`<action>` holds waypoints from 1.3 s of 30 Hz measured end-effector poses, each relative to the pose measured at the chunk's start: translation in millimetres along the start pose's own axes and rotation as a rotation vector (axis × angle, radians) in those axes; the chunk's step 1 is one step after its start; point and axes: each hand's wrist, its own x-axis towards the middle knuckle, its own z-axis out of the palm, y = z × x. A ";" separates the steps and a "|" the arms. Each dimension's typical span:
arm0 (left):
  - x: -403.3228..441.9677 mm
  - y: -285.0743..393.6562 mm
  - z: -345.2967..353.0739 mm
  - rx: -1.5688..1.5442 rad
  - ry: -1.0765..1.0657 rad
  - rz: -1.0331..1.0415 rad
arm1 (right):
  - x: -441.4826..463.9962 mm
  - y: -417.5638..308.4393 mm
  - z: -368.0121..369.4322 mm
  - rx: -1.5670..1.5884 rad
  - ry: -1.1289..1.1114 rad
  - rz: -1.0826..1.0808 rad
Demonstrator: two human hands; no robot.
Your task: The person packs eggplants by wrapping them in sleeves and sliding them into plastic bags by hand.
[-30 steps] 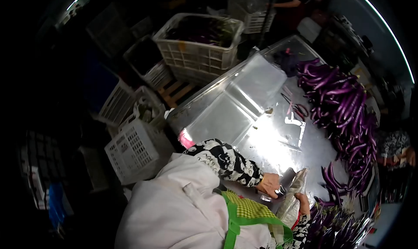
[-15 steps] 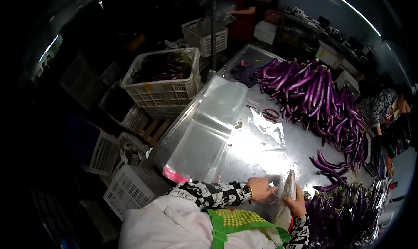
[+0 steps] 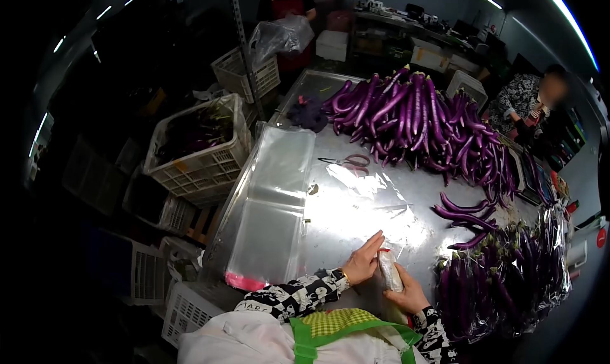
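Note:
My right hand [image 3: 407, 293] grips a long whitish bundle [image 3: 389, 274] in clear plastic, with a bit of red at its upper end; what it is I cannot make out. On its other side my left hand [image 3: 363, 262] has its fingers stretched out, tips close to the bundle's top. Both hands are over the near edge of the metal table [image 3: 340, 233]. Left of them lies a stack of flat clear plastic bags [image 3: 267, 218] with a pink end. Scissors [image 3: 353, 164] rest farther up the table. A few loose purple eggplants [image 3: 467, 216] lie to the right.
A large pile of eggplants [image 3: 413, 119] covers the table's far right. Bagged eggplants [image 3: 502, 288] stand at the near right. Left of the table is a white crate [image 3: 203, 173] with eggplants. One person [image 3: 289, 20] holds clear plastic at the back; another [image 3: 524, 103] is at the right.
The view has shifted, so the table appears farther left. My left fingers have gone from pointing at the bundle to stretched upward beside it. The bundle now looks shorter, with red at its top.

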 end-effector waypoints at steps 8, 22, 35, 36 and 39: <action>-9.9 -10.3 9.5 0.262 -0.294 0.115 | 33.7 -2.7 4.6 -0.647 0.065 0.206; -27.9 -8.3 10.1 0.460 -0.176 0.033 | -56.3 31.0 40.4 -0.822 0.090 0.299; 31.4 -30.0 44.5 0.507 -0.008 0.205 | -44.2 35.2 30.2 -0.496 0.171 0.157; 26.9 -24.7 46.0 0.506 -0.023 0.206 | -40.4 32.2 27.3 -0.437 0.138 0.239; 21.0 -16.5 47.7 0.271 -0.146 0.271 | -28.9 30.8 27.4 -0.417 0.141 0.201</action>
